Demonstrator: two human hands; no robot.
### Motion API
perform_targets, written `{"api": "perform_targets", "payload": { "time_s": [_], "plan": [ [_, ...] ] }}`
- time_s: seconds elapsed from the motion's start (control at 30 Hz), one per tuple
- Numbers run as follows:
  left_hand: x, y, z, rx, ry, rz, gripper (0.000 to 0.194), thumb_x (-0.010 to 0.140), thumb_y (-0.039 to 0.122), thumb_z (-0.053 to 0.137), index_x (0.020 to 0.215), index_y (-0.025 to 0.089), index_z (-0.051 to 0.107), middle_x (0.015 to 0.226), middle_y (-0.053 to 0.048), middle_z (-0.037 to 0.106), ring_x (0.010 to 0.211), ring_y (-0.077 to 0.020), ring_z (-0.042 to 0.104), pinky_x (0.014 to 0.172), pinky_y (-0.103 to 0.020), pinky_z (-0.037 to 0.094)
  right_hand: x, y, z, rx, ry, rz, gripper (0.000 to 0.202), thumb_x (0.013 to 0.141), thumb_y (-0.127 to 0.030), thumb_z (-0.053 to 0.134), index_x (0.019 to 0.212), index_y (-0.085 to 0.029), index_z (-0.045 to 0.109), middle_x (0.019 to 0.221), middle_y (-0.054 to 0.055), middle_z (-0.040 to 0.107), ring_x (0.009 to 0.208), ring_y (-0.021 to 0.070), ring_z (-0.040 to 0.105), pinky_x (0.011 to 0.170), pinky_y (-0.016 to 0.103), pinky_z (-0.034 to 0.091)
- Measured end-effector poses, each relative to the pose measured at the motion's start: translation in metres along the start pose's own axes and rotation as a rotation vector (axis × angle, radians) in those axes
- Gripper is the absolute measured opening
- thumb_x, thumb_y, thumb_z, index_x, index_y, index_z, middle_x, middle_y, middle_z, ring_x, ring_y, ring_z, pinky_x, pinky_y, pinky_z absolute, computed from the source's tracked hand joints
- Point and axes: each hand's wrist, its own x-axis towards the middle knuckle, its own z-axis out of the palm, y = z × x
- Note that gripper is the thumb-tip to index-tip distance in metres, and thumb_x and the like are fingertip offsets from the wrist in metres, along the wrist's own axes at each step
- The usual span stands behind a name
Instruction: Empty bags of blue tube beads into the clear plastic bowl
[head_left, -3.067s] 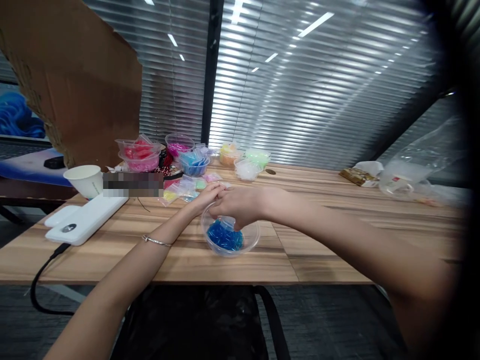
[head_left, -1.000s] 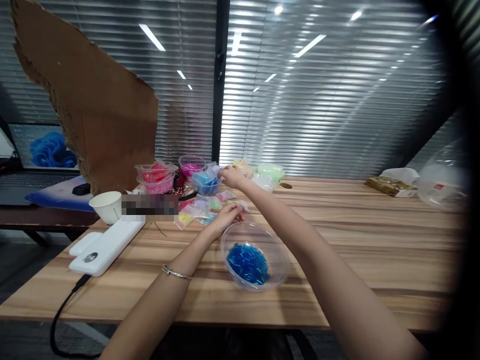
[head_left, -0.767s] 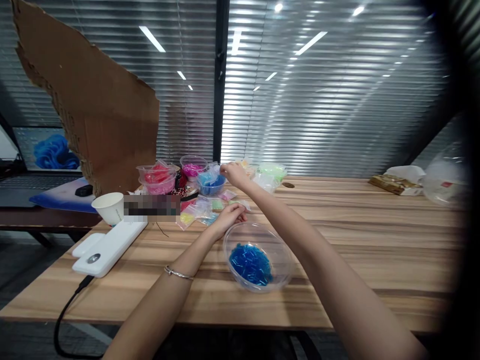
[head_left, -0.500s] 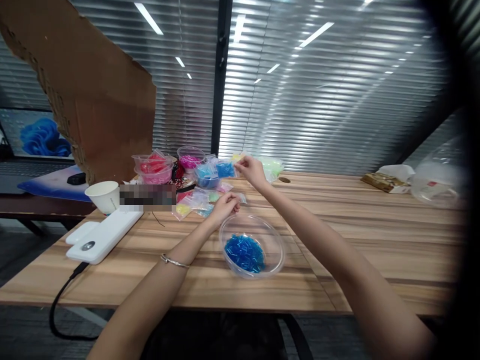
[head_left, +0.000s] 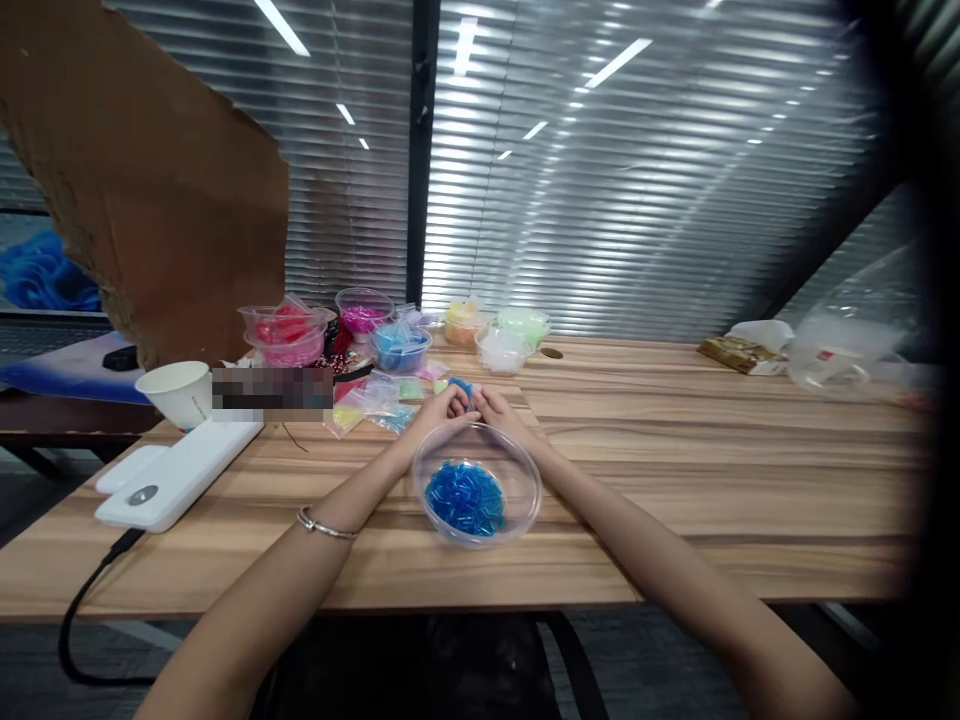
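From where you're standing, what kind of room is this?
Probably an office: there's a laptop beside the wooden table, and metal blinds cover the big windows.

The person's forearms are bare, the left forearm point(head_left: 262, 590) and the right forearm point(head_left: 645, 525) alike. Both are slim and smooth in outline, broader near the elbow and tapering to narrow wrists. The left hand point(head_left: 448, 403) and the right hand point(head_left: 495, 408) are bare too, small, with slender fingers; the nails are too small to make out. On the left arm, a little above the wrist, sits a thin bracelet point(head_left: 330, 530). It is silver-coloured and shiny like metal, a narrow rounded band with a small raised knob near its outer side. Any finer pattern on it is too small to tell.
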Motion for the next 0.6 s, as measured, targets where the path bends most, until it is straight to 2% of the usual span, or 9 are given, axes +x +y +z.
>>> {"api": "perform_targets", "payload": {
  "time_s": [0.13, 0.23, 0.3, 0.37, 0.6],
  "plan": [
    [-0.002, 0.003, -0.003, 0.064, 0.013, 0.017, 0.033, 0.078, 0.040, 0.071, 0.099, 0.020, 0.055, 0.072, 0.003, 0.053, 0.066, -0.0135, 0.050, 0.065, -0.025, 0.039, -0.001, 0.001, 0.004, 0.003, -0.019, 0.020, 0.029, 0.095, -0.041, 0.054, 0.107, -0.016, 0.061, 0.106, 0.006, 0.063, 0.091, 0.0178, 0.062, 0.081, 0.037, 0.053],
    [-0.001, 0.005, -0.004, 0.120, 0.080, 0.041, 0.040, 0.076, 0.041, 0.072, 0.108, 0.021, 0.057, 0.094, -0.002, 0.057, 0.074, -0.0139, 0.051, 0.072, -0.026, 0.042, -0.001, -0.005, 0.003, 0.017, -0.038, 0.037, 0.032, 0.095, -0.035, 0.056, 0.121, -0.018, 0.058, 0.123, 0.009, 0.060, 0.103, 0.0207, 0.062, 0.087, 0.041, 0.054],
    [-0.001, 0.006, -0.004, 0.149, 0.107, 0.052, 0.047, 0.075, 0.042, 0.073, 0.116, 0.022, 0.058, 0.118, -0.006, 0.054, 0.078, -0.0136, 0.053, 0.076, -0.027, 0.044, -0.002, -0.010, 0.001, 0.030, -0.046, 0.047, 0.032, 0.095, -0.035, 0.056, 0.122, -0.018, 0.058, 0.124, 0.009, 0.059, 0.105, 0.0213, 0.061, 0.088, 0.042, 0.054],
    [-0.001, 0.008, -0.003, 0.158, 0.089, 0.055, 0.053, 0.077, 0.043, 0.072, 0.123, 0.022, 0.058, 0.130, -0.009, 0.050, 0.080, -0.0143, 0.055, 0.077, -0.028, 0.046, -0.002, -0.014, -0.001, 0.042, -0.051, 0.056, 0.033, 0.095, -0.035, 0.057, 0.122, -0.017, 0.058, 0.124, 0.009, 0.059, 0.105, 0.0218, 0.062, 0.088, 0.042, 0.054],
    [-0.001, 0.014, -0.005, 0.147, -0.014, 0.029, 0.057, 0.082, 0.041, 0.068, 0.134, 0.019, 0.055, 0.126, -0.010, 0.061, 0.085, -0.0191, 0.061, 0.080, -0.030, 0.048, -0.003, -0.021, -0.001, 0.064, -0.049, 0.081, 0.033, 0.094, -0.035, 0.057, 0.122, -0.017, 0.058, 0.124, 0.009, 0.059, 0.105, 0.0216, 0.062, 0.088, 0.042, 0.054]
  ]
}}
